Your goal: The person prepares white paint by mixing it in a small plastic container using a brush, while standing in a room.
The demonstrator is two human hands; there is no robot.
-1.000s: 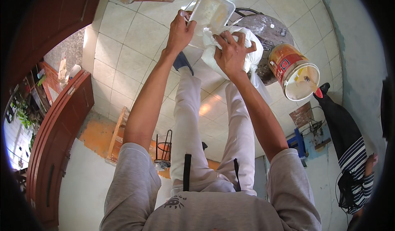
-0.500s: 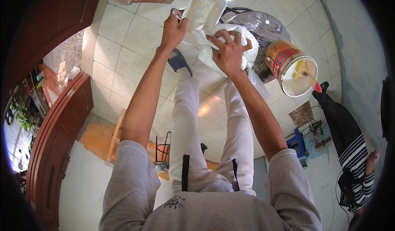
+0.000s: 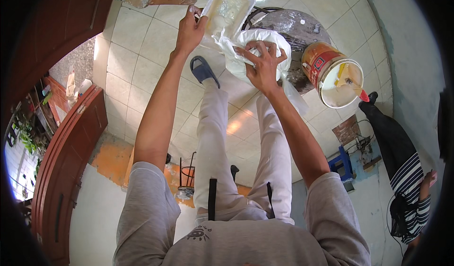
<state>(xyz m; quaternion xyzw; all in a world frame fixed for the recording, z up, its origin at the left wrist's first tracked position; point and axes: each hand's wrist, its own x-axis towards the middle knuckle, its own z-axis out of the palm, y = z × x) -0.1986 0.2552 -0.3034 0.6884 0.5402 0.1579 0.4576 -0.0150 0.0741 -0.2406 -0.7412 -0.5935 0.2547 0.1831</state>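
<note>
The fingers (image 3: 196, 17) of the left hand (image 3: 189, 29) are clenched around the near edge of a white rectangular tray (image 3: 226, 10), thumb on one side and fingers on the other, so the tray stays level and raised in front of the person, its pale, smeared inside facing up. The right hand (image 3: 262, 67) lies spread over a bulging white plastic bag (image 3: 257, 43), fingertips pressing into its top and the palm cupping it from the near side; the grip looks meant to hold the soft, heavy bag steady against the tray's lower edge. The bag's mouth reaches up and touches the tray, and a loose clear tail of plastic hangs down past the right wrist.

Below both hands is a tiled floor (image 3: 137, 43). A blue sandal (image 3: 204, 71) on the person's left foot shows under the left forearm. A round dark lid or basin (image 3: 295, 29) lies on the floor behind the bag. Just to the right stands an orange paint bucket (image 3: 333, 74), open, with pale contents and a stick in it. At the right edge another person in a striped sleeve (image 3: 411, 181) is nearby, well apart from the hands. A brown wooden door (image 3: 71, 147) curves along the left.
</note>
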